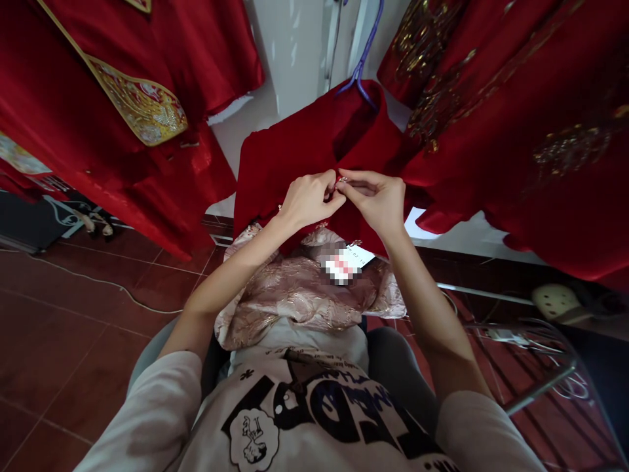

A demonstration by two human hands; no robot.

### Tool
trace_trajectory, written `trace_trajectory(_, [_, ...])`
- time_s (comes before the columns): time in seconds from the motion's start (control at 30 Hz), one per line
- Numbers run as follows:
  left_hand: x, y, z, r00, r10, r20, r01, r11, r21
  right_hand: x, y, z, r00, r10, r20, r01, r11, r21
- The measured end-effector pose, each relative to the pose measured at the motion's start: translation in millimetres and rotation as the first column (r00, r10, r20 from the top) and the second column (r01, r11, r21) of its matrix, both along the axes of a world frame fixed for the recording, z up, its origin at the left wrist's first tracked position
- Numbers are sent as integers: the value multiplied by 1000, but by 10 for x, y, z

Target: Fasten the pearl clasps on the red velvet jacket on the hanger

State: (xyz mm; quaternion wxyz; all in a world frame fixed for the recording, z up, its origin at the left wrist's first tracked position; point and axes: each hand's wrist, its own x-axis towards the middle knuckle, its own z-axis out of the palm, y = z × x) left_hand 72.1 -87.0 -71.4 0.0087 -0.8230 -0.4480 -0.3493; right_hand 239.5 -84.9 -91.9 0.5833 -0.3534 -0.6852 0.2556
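Observation:
A red garment (289,164) hangs in front of me from a purple hanger (360,75). My left hand (313,198) is closed, with its fingers curled on the front of the garment. Just beside it my right hand (381,195) pinches a small shiny button (343,179) near the garment's middle, thumb and forefinger together. The fingertips of both hands almost meet there and partly hide the button. Below them a pinkish brocade cloth with gold thread (299,295) lies over my lap, and a white tag (361,254), partly blurred, rests on it.
Red embroidered garments hang at the left (196,59) and at the right (491,131). A pale wall (289,52) stands behind. Reddish floor tiles (73,341) carry a thin cable (132,298). A metal rack (540,387) and a pale clog (555,303) are at lower right.

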Motion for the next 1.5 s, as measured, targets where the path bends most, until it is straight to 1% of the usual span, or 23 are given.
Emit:
trace_trajectory(0.23, [14, 39, -32, 999, -9, 37, 9, 1000, -5, 79, -1, 54, 997, 67, 43, -66, 997, -26])
trace_trajectory(0.33, [6, 45, -37, 999, -34, 28, 34, 999, -4, 85, -5, 63, 996, 63, 63, -62, 998, -25])
trace_trajectory(0.5, [21, 59, -43, 998, -39, -54, 41, 998, 41, 97, 4, 49, 997, 17, 81, -17, 1000, 5])
trace_trajectory(0.63, [50, 91, -55, 988, -51, -149, 64, 995, 81, 127, 27, 51, 997, 29, 78, -30, 1000, 11])
trace_trajectory(0.83, [59, 128, -80, 984, -55, -172, 72, 993, 95, 144, 63, 45, 996, 47, 74, -46, 999, -12])
trace_trajectory(1.1, [54, 192, -135, 971, -64, -230, 92, 989, 116, 154, 131, 30, 991, 66, 118, -67, 998, 4])
trace_trajectory(1.2, [76, 206, -140, 963, -76, -257, 110, 986, 121, 120, 134, 27, 989, 38, 145, -44, 998, 39])
trace_trajectory(1.27, [103, 209, -137, 962, -61, -266, 95, 988, 118, 79, 154, 12, 987, 1, 162, -11, 998, 60])
trace_trajectory(1.33, [135, 207, -152, 967, -34, -252, 63, 992, 109, 36, 196, -10, 988, -33, 150, 23, 997, 72])
trace_trajectory(1.4, [168, 198, -209, 982, -5, -190, 23, 995, 96, 4, 244, -40, 991, -60, 119, 50, 995, 85])
trace_trajectory(1.43, [186, 191, -260, 992, 15, -128, -3, 996, 88, -4, 260, -62, 992, -68, 102, 59, 994, 90])
trace_trajectory(1.5, [227, 178, -400, 996, 63, 66, -67, 996, 53, 0, 258, -128, 995, -64, 82, 57, 995, 84])
